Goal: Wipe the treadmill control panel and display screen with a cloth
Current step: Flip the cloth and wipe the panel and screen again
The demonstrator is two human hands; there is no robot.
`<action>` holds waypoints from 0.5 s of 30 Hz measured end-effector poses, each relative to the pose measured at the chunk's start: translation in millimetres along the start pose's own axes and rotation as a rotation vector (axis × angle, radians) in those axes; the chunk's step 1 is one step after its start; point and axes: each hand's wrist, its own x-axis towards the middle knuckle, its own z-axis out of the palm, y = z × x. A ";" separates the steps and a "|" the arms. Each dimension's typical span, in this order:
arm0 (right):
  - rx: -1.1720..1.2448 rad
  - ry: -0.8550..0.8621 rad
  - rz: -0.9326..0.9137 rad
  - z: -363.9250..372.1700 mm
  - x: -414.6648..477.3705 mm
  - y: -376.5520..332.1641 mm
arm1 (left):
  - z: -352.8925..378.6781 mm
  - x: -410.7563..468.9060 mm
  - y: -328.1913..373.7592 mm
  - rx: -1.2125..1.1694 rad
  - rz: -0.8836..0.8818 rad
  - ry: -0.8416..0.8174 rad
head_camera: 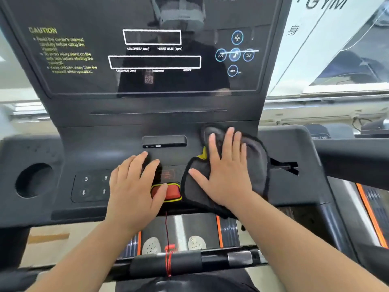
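A dark grey cloth (255,157) with a black hem and a yellow patch lies spread on the right part of the treadmill's black control panel (101,144). My right hand (225,171) presses flat on the cloth, fingers spread. My left hand (134,186) rests flat on the panel's middle, fingers apart, its thumb over the red safety key (173,191). Above, the glossy dark display screen (88,81) shows white boxes, yellow caution text and blue music buttons (234,54).
A round cup holder (34,180) sits at the panel's left, with number and arrow keys (94,185) beside it. A red cord (167,234) hangs from the safety key to the front handlebar (237,259). The treadmill belt and two white shoes (151,245) are below.
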 end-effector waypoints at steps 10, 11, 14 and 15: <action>0.000 -0.051 -0.132 1.1 -32.3 69.5 | -7.9 12.5 28.2 0.038 -0.031 0.044; 0.011 -0.041 -0.088 -1.5 -22.5 70.0 | -8.8 15.1 31.2 0.051 -0.024 0.033; 0.037 0.024 0.018 -6.1 9.8 57.4 | -10.1 21.8 37.0 0.084 -0.026 -0.034; 0.049 0.042 0.053 -7.2 18.4 51.0 | -10.3 24.0 37.7 0.094 -0.025 -0.047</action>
